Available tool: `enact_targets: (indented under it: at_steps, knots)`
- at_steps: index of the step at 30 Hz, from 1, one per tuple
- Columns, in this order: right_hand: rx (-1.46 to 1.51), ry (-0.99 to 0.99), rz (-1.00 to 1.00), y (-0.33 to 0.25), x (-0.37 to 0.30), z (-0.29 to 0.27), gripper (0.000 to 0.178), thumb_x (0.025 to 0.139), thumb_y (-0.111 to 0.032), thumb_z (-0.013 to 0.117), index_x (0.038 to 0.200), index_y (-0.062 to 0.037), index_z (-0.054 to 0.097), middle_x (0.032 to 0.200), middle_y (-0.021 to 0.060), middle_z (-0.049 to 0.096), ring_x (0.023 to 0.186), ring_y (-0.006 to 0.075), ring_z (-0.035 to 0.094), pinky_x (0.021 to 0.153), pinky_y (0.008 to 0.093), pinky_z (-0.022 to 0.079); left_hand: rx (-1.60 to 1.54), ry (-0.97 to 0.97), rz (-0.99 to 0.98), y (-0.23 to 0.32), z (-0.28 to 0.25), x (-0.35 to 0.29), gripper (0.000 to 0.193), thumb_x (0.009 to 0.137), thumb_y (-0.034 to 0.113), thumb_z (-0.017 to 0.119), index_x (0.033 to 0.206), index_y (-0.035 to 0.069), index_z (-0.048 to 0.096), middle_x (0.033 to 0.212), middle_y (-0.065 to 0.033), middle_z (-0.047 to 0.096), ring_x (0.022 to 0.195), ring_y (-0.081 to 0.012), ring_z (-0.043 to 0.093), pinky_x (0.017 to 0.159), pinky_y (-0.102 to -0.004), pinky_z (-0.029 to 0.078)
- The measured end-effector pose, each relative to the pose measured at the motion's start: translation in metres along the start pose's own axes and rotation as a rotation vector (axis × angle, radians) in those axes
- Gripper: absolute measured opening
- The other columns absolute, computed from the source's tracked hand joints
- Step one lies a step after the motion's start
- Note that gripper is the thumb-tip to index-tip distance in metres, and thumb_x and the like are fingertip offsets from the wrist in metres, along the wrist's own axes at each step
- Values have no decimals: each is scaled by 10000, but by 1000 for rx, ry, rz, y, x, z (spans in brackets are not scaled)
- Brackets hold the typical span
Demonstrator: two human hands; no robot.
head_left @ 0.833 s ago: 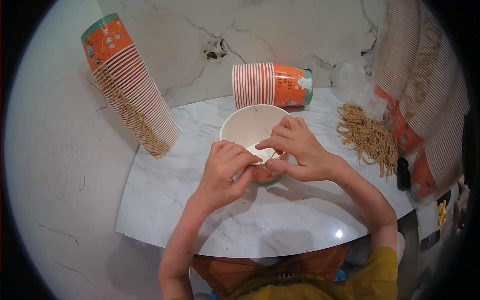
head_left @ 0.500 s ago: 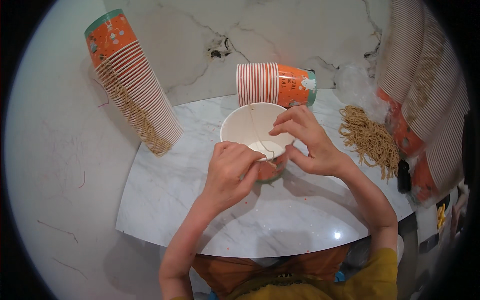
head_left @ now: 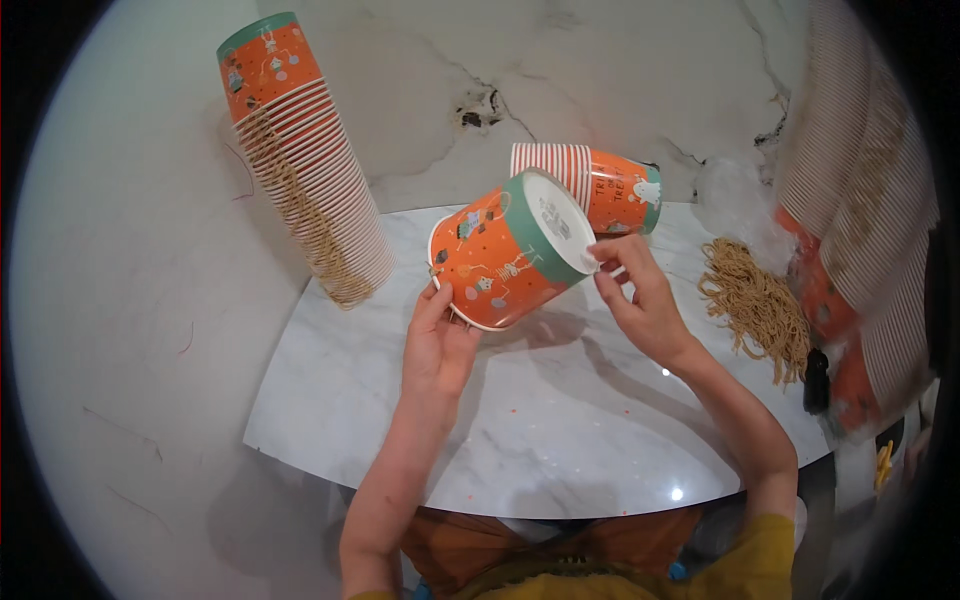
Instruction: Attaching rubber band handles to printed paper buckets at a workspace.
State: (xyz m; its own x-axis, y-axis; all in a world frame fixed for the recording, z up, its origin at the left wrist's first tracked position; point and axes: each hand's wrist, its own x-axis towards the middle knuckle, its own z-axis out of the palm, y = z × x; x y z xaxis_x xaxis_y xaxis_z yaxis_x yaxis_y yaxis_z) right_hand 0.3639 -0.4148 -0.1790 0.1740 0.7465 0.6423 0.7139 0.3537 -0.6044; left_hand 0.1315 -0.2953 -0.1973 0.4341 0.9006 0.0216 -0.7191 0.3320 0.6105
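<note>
Nested paper tubs first: a tall stack (head_left: pixel 320 185), tan strings down its side, at the far left corner of the desk (head_left: pixel 560 450), a shorter stack (head_left: pixel 600 185) lying along the far edge! Above mid-desk, the orange tub (head_left: pixel 490 262), green-banded, tipped, its inside hidden. Left hand (head_left: pixel 440 335) pinches its rim; right hand's (head_left: pixel 640 300) grip meets the base edge, pinching or not, I cannot tell; white marbled desktop, veined wall (head_left: pixel 620 70) beyond
</note>
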Motion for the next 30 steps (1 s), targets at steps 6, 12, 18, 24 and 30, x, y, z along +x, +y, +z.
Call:
enact_targets:
  at_steps: [6,12,18,24,30]
  knots:
    - [-31,33,-71,-12,-6,17,372,918,-26,649,1278,-69,567,1246,112,529,991,241,636,742,338,576,-217,47,-37,-1,-14,3,302,997,74,614,1296,51,571,1360,-93,568,1336,-234,504,1172,-452,410]
    - [-72,43,-114,-27,-4,15,364,883,42,692,1219,-54,590,1171,97,566,839,184,670,560,277,555,-176,2,-55,-5,-6,-8,352,992,89,636,1321,20,531,1322,-105,575,1277,-221,531,1145,-411,435]
    - [-2,108,-126,-28,4,17,206,892,113,638,1051,-12,601,999,80,586,748,171,656,551,275,546,-118,-4,-51,-5,-8,-9,357,982,104,650,1309,17,536,1308,-103,583,1248,-214,540,1138,-407,434]
    - [6,40,-180,-31,37,4,188,890,133,607,1023,1,598,964,68,585,724,151,633,537,272,543,-50,12,-111,-2,-12,-7,322,967,163,635,1251,34,556,1249,-95,603,1216,-215,552,1103,-409,418]
    - [78,-7,-179,-38,66,1,173,909,115,589,1026,-10,608,1000,34,585,793,129,638,566,245,576,-197,110,-160,-5,-12,-8,430,974,369,536,1233,27,503,1320,-143,538,1245,-287,527,1114,-501,383]
